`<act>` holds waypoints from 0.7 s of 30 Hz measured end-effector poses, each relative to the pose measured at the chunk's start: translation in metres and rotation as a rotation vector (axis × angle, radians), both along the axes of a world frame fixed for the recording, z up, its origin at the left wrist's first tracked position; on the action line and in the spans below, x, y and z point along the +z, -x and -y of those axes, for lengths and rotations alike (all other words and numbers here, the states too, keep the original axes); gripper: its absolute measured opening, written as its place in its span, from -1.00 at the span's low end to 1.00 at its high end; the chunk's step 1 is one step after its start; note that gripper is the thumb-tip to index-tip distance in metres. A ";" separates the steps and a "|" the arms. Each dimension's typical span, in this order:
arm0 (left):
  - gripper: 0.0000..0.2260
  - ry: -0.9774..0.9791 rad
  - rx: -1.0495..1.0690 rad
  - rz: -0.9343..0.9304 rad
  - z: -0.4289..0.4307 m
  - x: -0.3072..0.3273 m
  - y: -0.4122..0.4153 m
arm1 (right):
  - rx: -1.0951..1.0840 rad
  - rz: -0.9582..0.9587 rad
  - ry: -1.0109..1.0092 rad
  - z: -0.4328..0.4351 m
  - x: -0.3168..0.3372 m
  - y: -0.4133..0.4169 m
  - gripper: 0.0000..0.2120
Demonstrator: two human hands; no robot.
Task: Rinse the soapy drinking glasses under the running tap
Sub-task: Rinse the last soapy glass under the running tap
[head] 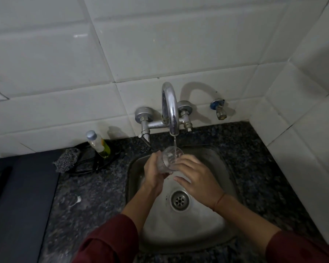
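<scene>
A clear drinking glass is tilted with its mouth toward the chrome tap, over the steel sink. A thin stream of water falls from the spout into the glass. My left hand is wrapped around the glass's lower body from the left. My right hand rests against the glass's right side, fingers spread and pointing left; its fingertips touch the glass near the rim.
A soap bottle and a dark scrubber sit on the granite counter left of the sink. The drain lies below my hands. A small wall valve sticks out right of the tap. White tiled walls close in behind and at right.
</scene>
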State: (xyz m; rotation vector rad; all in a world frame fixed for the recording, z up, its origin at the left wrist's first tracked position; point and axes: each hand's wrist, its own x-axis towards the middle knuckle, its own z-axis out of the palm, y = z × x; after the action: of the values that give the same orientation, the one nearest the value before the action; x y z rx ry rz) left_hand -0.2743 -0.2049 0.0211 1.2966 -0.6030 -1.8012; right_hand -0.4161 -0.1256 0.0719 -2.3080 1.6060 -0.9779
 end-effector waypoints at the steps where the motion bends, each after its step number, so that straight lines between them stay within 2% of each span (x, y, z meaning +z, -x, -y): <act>1: -0.57 0.006 0.007 0.016 0.000 -0.001 0.000 | 0.032 -0.025 -0.039 0.000 -0.002 0.001 -0.71; 5: -0.63 0.040 0.018 0.085 -0.006 -0.004 0.003 | -0.022 -0.218 -0.286 0.004 0.001 -0.011 -0.73; 8: -0.74 0.048 0.022 0.176 -0.010 -0.001 0.009 | -0.210 -0.099 -0.598 0.016 0.011 -0.027 -0.74; 10: -0.74 -0.033 0.024 0.268 -0.006 0.004 0.008 | -0.195 -0.065 -0.691 0.022 0.021 -0.031 -0.78; 11: -0.72 -0.094 -0.022 0.296 -0.003 0.006 0.005 | -0.129 -0.119 -0.685 0.024 0.026 -0.030 -0.80; 14: -0.62 -0.240 -0.373 0.248 0.005 0.012 -0.008 | 0.083 -0.303 -0.616 0.026 0.042 -0.019 -0.85; 15: -0.61 -0.228 -0.429 0.222 0.006 0.014 -0.009 | 0.096 -0.322 -0.616 0.027 0.044 -0.016 -0.85; 17: -0.60 -0.154 -0.392 0.176 0.004 0.017 -0.008 | 0.054 -0.327 -0.563 0.026 0.037 -0.016 -0.83; 19: -0.63 -0.072 -0.237 0.095 0.000 0.016 -0.006 | -0.091 -0.182 -0.565 0.025 0.027 -0.020 -0.81; 21: -0.62 0.025 -0.150 0.114 -0.003 0.011 -0.006 | -0.194 0.281 -0.673 0.024 0.020 -0.018 -0.83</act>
State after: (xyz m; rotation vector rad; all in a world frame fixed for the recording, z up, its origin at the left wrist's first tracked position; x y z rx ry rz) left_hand -0.2682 -0.2020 0.0321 1.3753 -0.8015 -1.8431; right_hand -0.3984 -0.1492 0.0921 -1.5252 1.7145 -0.6186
